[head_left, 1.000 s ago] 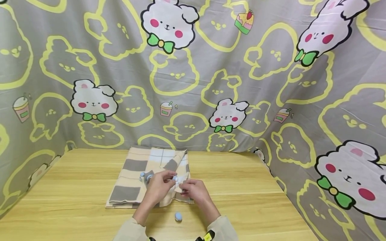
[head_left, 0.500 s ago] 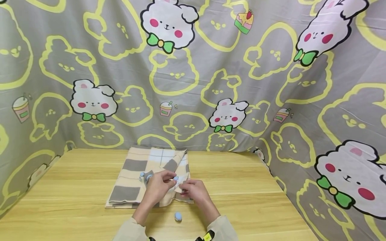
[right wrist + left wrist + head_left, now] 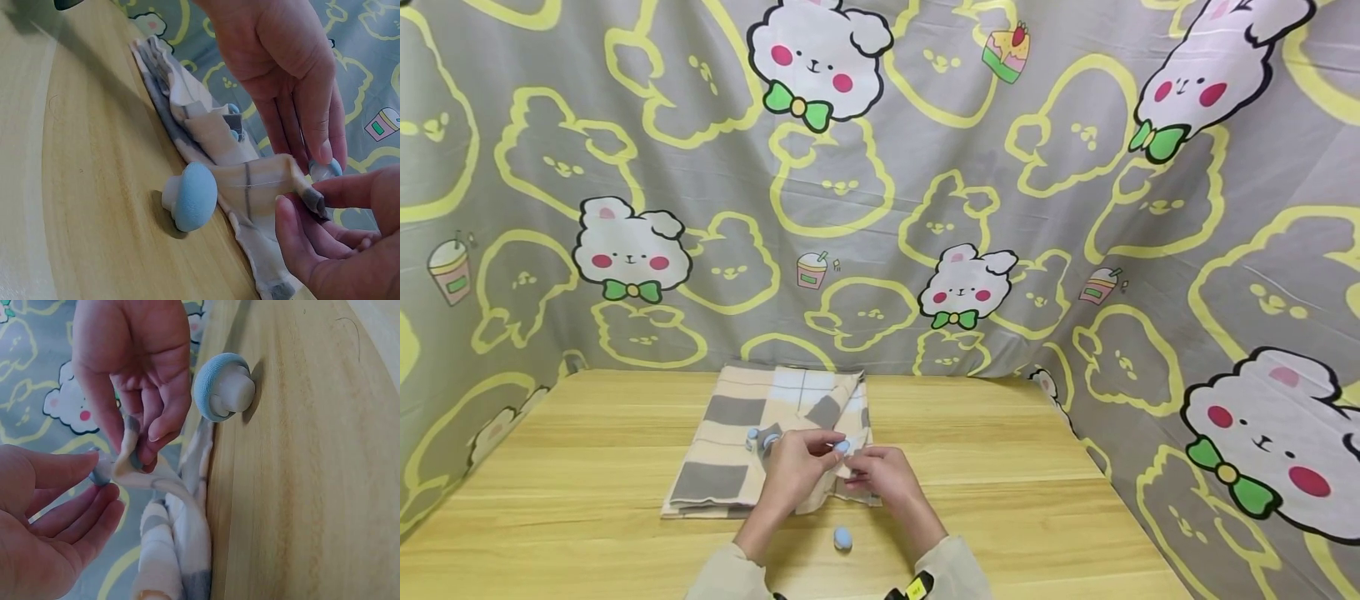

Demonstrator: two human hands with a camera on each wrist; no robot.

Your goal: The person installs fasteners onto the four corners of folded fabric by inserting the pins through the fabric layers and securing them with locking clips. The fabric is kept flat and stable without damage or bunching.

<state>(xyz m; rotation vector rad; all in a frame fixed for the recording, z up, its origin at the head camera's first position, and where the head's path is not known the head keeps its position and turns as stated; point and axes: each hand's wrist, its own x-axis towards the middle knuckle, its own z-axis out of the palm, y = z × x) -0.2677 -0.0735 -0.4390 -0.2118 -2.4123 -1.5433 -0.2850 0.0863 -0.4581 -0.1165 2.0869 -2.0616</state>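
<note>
A folded beige, grey and white checked cloth (image 3: 724,454) lies on the wooden table (image 3: 587,500). At its near right corner my right hand (image 3: 857,469) pinches the cloth's edge (image 3: 294,178) between thumb and fingers and lifts it a little. My left hand (image 3: 837,447) holds a small blue and white peg (image 3: 326,169) at its fingertips, right beside that pinched corner. A blue mushroom-shaped peg (image 3: 842,539) lies loose on the table just in front of both hands, also seen in the left wrist view as the peg (image 3: 222,387).
Two more blue pegs (image 3: 760,440) sit on the cloth left of my hands. A patterned grey and yellow cartoon sheet (image 3: 1075,208) hangs behind and along both sides of the table. Bare wood lies left and right of the cloth.
My left hand has brought its peg slightly right, closer to the cloth corner held by the right hand. Nothing else has moved.
</note>
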